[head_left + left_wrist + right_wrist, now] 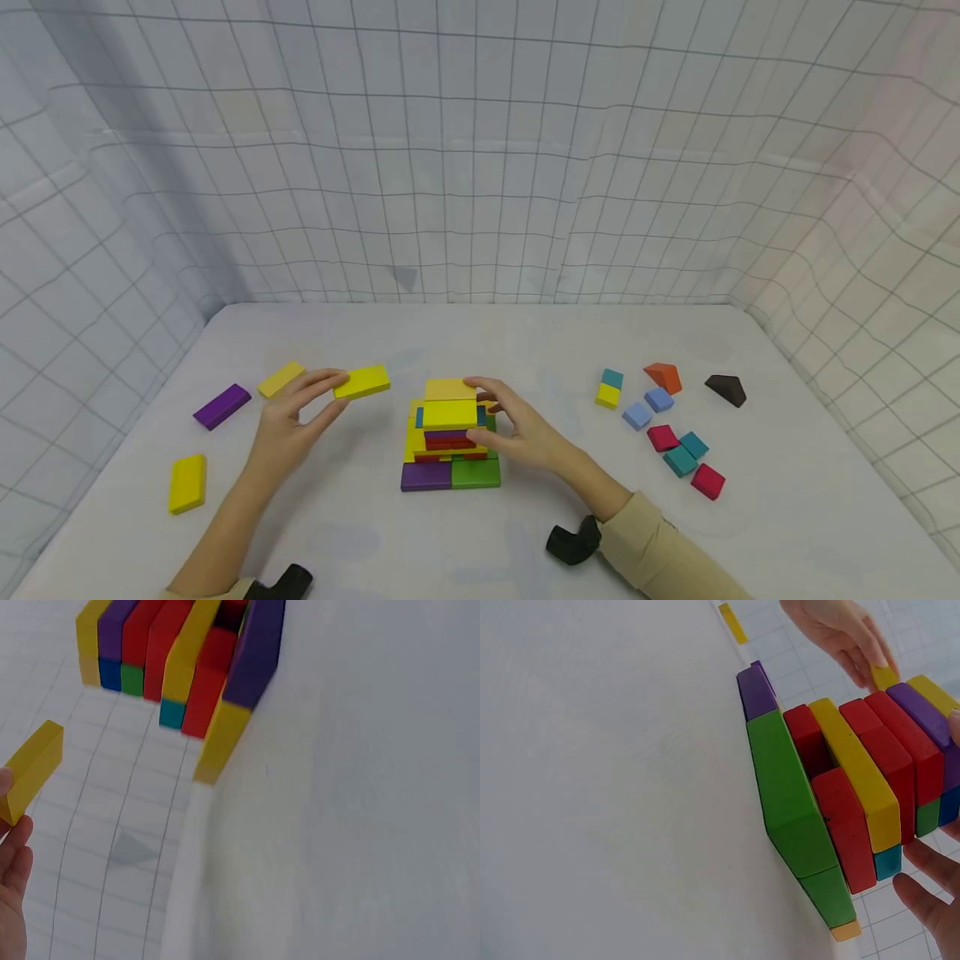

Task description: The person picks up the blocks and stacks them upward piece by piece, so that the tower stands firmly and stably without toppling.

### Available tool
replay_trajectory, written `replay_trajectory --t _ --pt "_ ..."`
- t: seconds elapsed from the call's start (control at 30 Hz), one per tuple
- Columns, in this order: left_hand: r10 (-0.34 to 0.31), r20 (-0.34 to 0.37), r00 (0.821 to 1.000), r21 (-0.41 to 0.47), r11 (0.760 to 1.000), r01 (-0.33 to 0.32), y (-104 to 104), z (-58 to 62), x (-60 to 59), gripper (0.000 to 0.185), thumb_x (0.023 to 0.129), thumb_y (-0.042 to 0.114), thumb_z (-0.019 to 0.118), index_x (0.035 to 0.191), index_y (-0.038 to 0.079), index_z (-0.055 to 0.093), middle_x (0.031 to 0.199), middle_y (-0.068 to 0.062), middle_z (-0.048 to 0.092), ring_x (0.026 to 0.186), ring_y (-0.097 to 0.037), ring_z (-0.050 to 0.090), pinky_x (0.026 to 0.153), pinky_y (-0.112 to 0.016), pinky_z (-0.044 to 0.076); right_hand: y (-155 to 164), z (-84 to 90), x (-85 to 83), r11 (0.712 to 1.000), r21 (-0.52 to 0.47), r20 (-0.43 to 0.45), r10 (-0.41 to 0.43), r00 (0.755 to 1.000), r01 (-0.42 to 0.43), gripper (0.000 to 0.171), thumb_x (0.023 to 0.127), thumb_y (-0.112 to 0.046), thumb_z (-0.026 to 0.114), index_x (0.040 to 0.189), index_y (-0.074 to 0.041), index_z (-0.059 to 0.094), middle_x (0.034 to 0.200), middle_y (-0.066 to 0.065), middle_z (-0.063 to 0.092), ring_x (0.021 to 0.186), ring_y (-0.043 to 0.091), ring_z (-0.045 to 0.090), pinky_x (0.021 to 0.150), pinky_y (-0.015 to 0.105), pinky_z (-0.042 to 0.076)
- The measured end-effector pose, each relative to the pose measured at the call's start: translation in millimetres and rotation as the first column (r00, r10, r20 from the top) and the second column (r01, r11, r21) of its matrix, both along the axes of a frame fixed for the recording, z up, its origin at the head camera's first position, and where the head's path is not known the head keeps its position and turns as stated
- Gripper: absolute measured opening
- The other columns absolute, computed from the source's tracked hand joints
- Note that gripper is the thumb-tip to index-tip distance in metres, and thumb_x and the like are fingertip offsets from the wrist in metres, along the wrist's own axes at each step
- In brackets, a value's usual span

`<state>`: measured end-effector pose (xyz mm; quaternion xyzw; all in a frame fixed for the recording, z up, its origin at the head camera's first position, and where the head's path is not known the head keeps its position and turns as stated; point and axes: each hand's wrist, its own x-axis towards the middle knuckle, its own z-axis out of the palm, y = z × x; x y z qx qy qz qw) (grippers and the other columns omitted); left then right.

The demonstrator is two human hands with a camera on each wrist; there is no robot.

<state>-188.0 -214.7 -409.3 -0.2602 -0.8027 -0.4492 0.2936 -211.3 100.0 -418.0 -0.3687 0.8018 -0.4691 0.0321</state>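
Observation:
My left hand (288, 421) pinches a yellow rectangular block (363, 382) between thumb and fingers, raised left of the stack. The same yellow block (36, 769) appears at the left wrist view's edge. In the middle stands a layered block stack (450, 446), with a purple block (426, 476) and a green block (476, 473) at its front base. My right hand (528, 433) holds the stack's upper right side, thumb at the front and index finger at the far top. In the right wrist view, red blocks (845, 829) show between the layers.
Left on the table lie a purple block (222, 407), a pale yellow block (281, 379) and a yellow block (187, 483). On the right are several small cubes, including a red one (708, 482), an orange piece (663, 376) and a black piece (726, 389). Grid-patterned cloth (480, 167) surrounds the table.

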Motion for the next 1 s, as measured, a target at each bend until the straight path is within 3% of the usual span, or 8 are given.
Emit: replay_trajectory --t 0.13,0.23,0.37,0.43,0.73,1.0 --pt "-0.102 0.024 0.994 0.064 0.993 0.1 35.5 13.1 -3.0 0.036 0.073 -0.019 0.063 0.108 -0.009 0.061 0.109 -0.021 0.058 0.108 -0.002 0.05 0.089 -0.011 0.041 0.6 -4.2 -2.7 1.0 -0.002 -0.017 0.01 1.0 -0.01 0.063 0.088 -0.015 0.062 0.141 -0.019 0.028 0.142 0.0 0.034 0.12 0.019 0.044 0.095 0.041 0.042" --pt "-0.166 0.049 0.985 0.075 0.984 0.162 56.0 21.9 -2.7 0.033 0.075 -0.019 0.061 0.107 -0.012 0.059 0.109 -0.023 0.057 0.109 -0.002 0.049 0.091 -0.012 0.041 -1.2 10.9 5.3 1.0 -0.013 0.006 0.019 1.0 -0.019 0.062 0.088 -0.011 0.06 0.141 -0.01 0.028 0.142 0.007 0.034 0.121 0.025 0.044 0.095 0.045 0.041" --pt "-0.196 0.097 0.976 0.067 0.98 0.19 74.9 30.6 0.9 0.031 0.077 -0.016 0.061 0.107 -0.013 0.059 0.11 -0.023 0.057 0.108 -0.003 0.049 0.093 -0.012 0.039 -3.2 30.3 16.0 1.0 -0.023 0.055 0.02 0.998 -0.019 0.063 0.087 -0.003 0.059 0.139 0.002 0.024 0.143 0.018 0.031 0.121 0.034 0.042 0.096 0.051 0.038" --pt "-0.206 0.119 0.971 0.068 0.978 0.199 80.5 32.1 1.9 0.03 0.078 -0.015 0.061 0.107 -0.013 0.059 0.11 -0.024 0.057 0.108 -0.004 0.049 0.093 -0.012 0.038 -2.7 29.7 15.8 0.999 -0.027 0.056 0.019 0.998 -0.017 0.064 0.087 -0.003 0.059 0.14 0.001 0.022 0.143 0.019 0.03 0.121 0.034 0.042 0.096 0.051 0.039" --pt "-0.263 0.155 0.952 0.086 0.964 0.253 81.8 0.6 -16.4 0.034 0.079 -0.011 0.062 0.112 -0.003 0.062 0.115 -0.016 0.058 0.111 -0.014 0.051 0.094 -0.014 0.039 -2.1 29.5 15.8 0.999 -0.042 0.053 0.013 0.998 -0.011 0.068 0.086 -0.003 0.059 0.141 0.003 0.018 0.143 0.019 0.03 0.121 0.035 0.041 0.095 0.053 0.038" --pt "-0.305 0.26 0.916 0.134 0.951 0.279 81.6 0.6 -18.6 0.032 0.085 -0.003 0.06 0.117 -0.001 0.06 0.121 -0.014 0.056 0.116 -0.019 0.047 0.097 -0.015 0.036 -2.3 29.1 16.1 0.999 -0.047 0.05 0.015 0.999 -0.013 0.075 0.086 -0.003 0.059 0.144 -0.004 0.012 0.141 0.021 0.033 0.119 0.033 0.043 0.095 0.052 0.039"
